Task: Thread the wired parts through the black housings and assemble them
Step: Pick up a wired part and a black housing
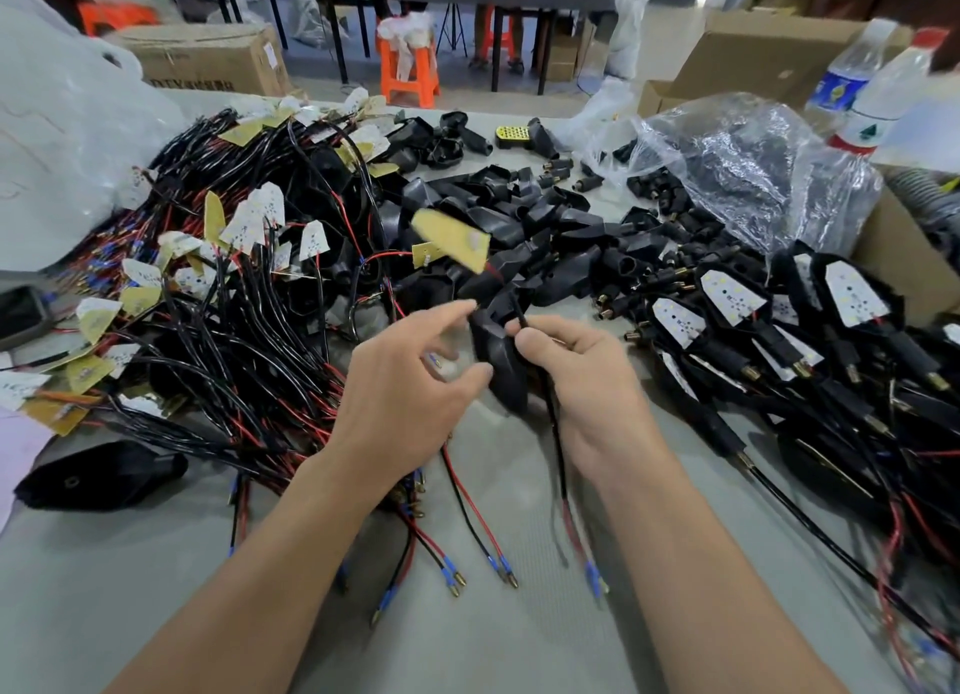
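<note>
A black housing (500, 362) hangs between my hands above the grey table. My left hand (410, 381) touches its left side with thumb and spread fingers. My right hand (582, 376) pinches a black sheathed wire (557, 433) at the housing's top. That wire runs up to a yellow-backed LED board (453, 236), blurred in the air, and hangs down to red and black leads with blue-sleeved terminals (592, 579). A big heap of wired boards (218, 288) lies to the left. Loose black housings (519, 226) are piled behind my hands. Assembled units (769, 330) lie on the right.
A clear plastic bag (748, 163) with more black parts sits at the back right, next to two water bottles (883, 96). Cardboard boxes (208, 59) stand behind the table. One black housing (98, 478) lies alone at the front left. A white bag (62, 137) fills the left.
</note>
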Available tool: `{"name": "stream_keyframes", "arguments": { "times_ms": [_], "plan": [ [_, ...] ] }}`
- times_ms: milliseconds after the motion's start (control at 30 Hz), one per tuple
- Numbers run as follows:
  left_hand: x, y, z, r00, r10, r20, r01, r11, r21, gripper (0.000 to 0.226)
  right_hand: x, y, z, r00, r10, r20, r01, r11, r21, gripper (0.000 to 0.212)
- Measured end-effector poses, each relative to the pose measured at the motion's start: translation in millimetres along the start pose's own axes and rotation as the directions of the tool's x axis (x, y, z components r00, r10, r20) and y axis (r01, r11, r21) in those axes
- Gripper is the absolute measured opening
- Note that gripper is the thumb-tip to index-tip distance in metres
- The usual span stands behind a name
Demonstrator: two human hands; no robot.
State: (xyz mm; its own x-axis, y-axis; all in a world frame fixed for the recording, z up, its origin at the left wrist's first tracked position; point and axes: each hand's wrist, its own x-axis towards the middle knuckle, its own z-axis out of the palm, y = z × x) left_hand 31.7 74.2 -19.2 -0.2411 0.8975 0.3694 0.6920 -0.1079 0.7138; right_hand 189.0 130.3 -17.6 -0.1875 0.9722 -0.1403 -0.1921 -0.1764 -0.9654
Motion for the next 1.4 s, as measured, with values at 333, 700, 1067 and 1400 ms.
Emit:
{"name": "stream_keyframes", "arguments": {
  "times_ms": [333,700,1067,1400],
  "plan": [
    [3,-8,1,0.914,0.208,0.35,-0.212,0.977,-0.028,0.096,-5,-4,7,0.963,0.236,0.127,-0.265,0.903,0.339,0.02],
    [9,3,-10,0.859,-0.182,0.479,0.505,0.455,-0.733,0.031,1,-13,-12,0.99,-0.025,-0.138,0.053,0.978,0.201,0.023],
    [0,18,12,0.796,-0.217,0.564,0.561,0.614,-0.555,0.022,-6,3,19,0.97,-0.214,-0.115,0.213,0.977,-0.022,0.031],
    [-11,14,24,0.91,-0.143,0.39,0.259,0.929,-0.264,0.02,4,-11,0,0.993,-0.011,-0.116,0.071,0.847,0.527,0.021]
  ]
}}
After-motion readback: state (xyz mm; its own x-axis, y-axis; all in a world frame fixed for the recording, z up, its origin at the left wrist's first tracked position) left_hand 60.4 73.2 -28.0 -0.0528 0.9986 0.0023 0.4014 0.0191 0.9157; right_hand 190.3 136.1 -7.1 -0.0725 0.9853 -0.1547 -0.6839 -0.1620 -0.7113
